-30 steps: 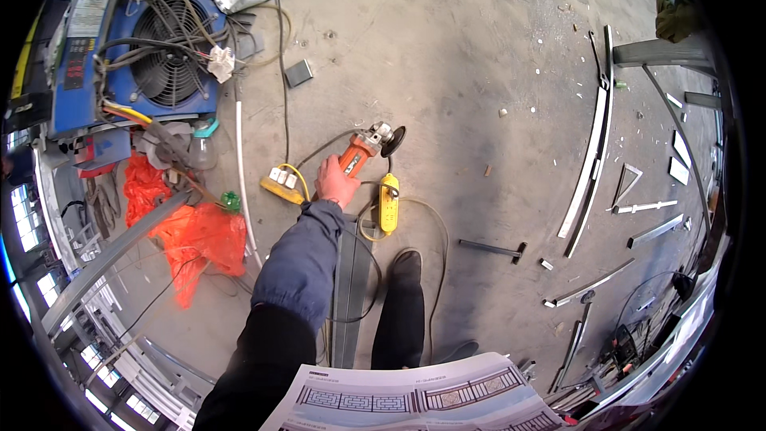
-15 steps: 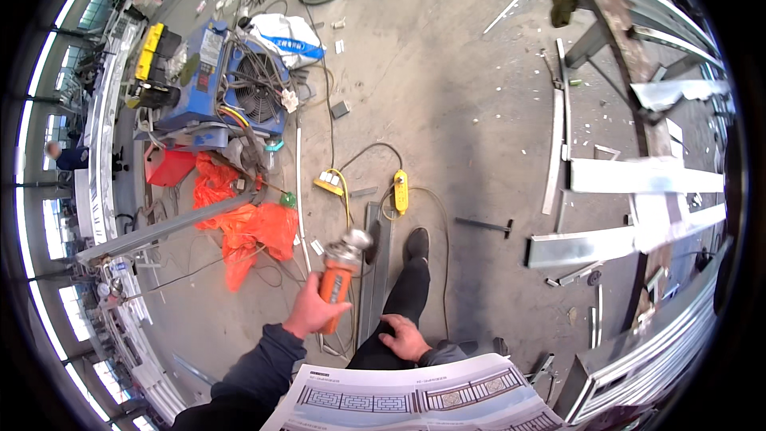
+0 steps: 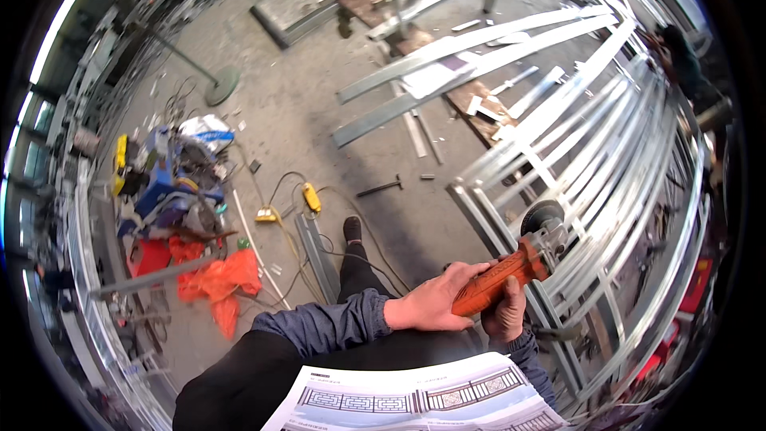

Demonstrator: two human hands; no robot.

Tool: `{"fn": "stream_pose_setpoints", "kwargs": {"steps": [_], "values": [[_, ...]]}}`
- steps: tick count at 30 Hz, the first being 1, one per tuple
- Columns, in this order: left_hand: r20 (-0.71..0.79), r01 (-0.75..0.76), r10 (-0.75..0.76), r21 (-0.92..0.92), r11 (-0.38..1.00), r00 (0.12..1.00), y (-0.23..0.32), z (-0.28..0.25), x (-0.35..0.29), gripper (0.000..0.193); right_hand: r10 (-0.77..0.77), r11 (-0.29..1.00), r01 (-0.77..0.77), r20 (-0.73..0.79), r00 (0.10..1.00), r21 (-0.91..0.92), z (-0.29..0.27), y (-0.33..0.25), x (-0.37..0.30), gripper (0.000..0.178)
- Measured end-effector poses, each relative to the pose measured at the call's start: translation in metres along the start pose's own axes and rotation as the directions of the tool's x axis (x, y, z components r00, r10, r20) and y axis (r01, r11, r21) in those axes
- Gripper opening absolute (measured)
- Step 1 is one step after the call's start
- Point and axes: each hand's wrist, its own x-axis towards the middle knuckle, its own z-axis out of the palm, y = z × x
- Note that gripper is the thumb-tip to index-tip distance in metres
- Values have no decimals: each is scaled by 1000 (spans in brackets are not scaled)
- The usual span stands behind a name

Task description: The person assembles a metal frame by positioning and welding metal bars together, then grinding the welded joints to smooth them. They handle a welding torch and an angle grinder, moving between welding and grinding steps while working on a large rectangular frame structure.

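Note:
An orange angle grinder [image 3: 496, 281] with a metal head and dark disc [image 3: 542, 217] is held between both of my hands. My left hand [image 3: 435, 299] wraps around the rear of its body from the left. Below the handle, my right hand [image 3: 506, 318] grips the grinder, its thumb up against the casing. The disc end points up and to the right, over or beside a welded metal frame [image 3: 574, 259] of long shiny tubes; whether it touches the frame I cannot tell. A printed sheet with railing pictures [image 3: 415, 399] spans the lower edge.
Left on the floor stand a blue machine [image 3: 155, 191] and orange plastic sheeting [image 3: 227, 279]. Yellow sockets [image 3: 311, 198] with trailing cords and a hammer [image 3: 381, 188] lie ahead. Long metal bars [image 3: 471, 72] extend at the upper right. A person [image 3: 678, 64] is at the far right.
The view has swung right toward the metal frame. The grinder, earlier in my left hand alone, has moved right. My right hand has left my leg and now holds it too.

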Motion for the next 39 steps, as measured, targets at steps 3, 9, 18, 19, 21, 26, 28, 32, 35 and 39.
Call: {"fn": "stream_pose_setpoints", "kwargs": {"steps": [3, 9, 18, 19, 21, 26, 28, 32, 35, 39], "values": [[362, 39, 32, -186, 982, 931, 47, 69, 57, 109, -251, 962, 264, -163, 954, 64, -43, -72, -62, 65], [672, -463, 104, 381, 801, 733, 91, 198, 112, 119, -550, 726, 680, -682, 482, -104, -118, -97, -140, 47], [992, -53, 124, -123, 991, 11, 92, 244, 132, 106, -301, 505, 846, -883, 361, 173, -149, -43, -223, 42], [986, 24, 137, -135, 990, -90, 93, 251, 137, 103, -303, 470, 859, -877, 372, 202, -143, -42, -233, 41], [953, 172, 153, -110, 979, -262, 100, 263, 143, 98, -289, 420, 895, -913, 288, 150, -130, -48, -246, 42], [856, 208, 80, 33, 978, -511, 95, 313, 144, 92, -250, 346, 934, -949, 189, 95, -152, -26, -275, 44], [856, 173, 104, -16, 985, -507, 89, 339, 135, 96, -206, 354, 933, -968, 146, 65, -174, -22, -289, 41], [855, 156, 114, -39, 987, -507, 79, 407, 133, 107, -188, 405, 909, -982, -17, -93, -220, -44, -319, 35], [899, 105, 148, -114, 988, -413, 80, 469, 118, 110, -216, 565, 791, -967, -133, -235, -272, -65, -362, 36], [961, 314, -91, 174, 933, -261, 64, 570, 107, 104, -366, 863, 266, -894, -257, -430, -356, -113, -424, 50]]}}
